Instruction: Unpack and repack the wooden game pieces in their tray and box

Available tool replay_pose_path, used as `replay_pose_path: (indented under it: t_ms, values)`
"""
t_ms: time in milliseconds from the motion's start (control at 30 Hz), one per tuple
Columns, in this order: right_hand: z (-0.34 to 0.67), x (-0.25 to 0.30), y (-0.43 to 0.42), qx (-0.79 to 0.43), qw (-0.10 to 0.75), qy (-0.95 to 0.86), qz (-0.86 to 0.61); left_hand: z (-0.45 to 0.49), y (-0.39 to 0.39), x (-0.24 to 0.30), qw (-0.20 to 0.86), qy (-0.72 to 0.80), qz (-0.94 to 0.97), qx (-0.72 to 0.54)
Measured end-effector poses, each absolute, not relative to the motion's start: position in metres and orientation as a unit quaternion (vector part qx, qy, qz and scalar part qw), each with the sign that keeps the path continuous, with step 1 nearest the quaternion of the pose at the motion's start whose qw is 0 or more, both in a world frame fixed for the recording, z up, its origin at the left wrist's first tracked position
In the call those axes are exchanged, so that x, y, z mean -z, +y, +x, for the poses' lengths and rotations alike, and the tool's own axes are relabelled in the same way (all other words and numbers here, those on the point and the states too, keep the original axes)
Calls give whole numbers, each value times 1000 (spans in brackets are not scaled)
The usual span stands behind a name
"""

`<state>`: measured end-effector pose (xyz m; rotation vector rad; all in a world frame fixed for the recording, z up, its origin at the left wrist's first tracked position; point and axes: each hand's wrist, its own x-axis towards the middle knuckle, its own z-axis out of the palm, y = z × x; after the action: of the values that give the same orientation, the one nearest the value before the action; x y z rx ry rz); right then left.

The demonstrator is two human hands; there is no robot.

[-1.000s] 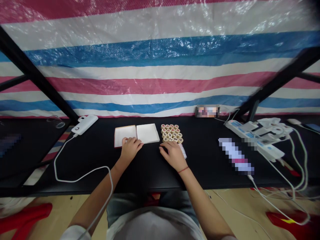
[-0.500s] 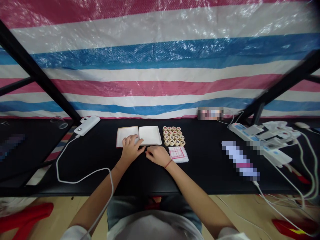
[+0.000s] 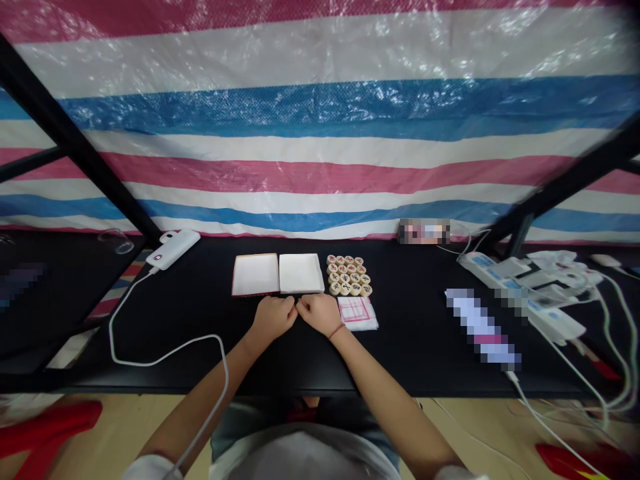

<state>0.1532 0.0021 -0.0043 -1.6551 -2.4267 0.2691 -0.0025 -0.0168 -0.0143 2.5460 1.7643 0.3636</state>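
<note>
The left box half (image 3: 255,275) and right box half (image 3: 301,273) lie open, showing white floors. Beside them, xiangqi pieces (image 3: 355,278) lie in four rows, behind a folded sheet (image 3: 358,313). In front, the left hand (image 3: 274,317) and right hand (image 3: 320,313) are clenched; their palms are hidden.

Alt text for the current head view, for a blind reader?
A person's left grip and right grip are curled side by side at a black table in front of two shallow white-lined trays; round marked pieces and a folded red-lined sheet lie to the right.
</note>
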Motion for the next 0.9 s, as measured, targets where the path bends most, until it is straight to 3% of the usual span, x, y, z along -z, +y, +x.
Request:
replay_pose_path:
  t_ms: [433,900]
  values:
    - [156,6,0,-114,148,-807,-560,-5,-17,13,24,584,799,-145]
    - [157,4,-1,-125,146,-810,-555,-7,-17,14,16,584,798,-149]
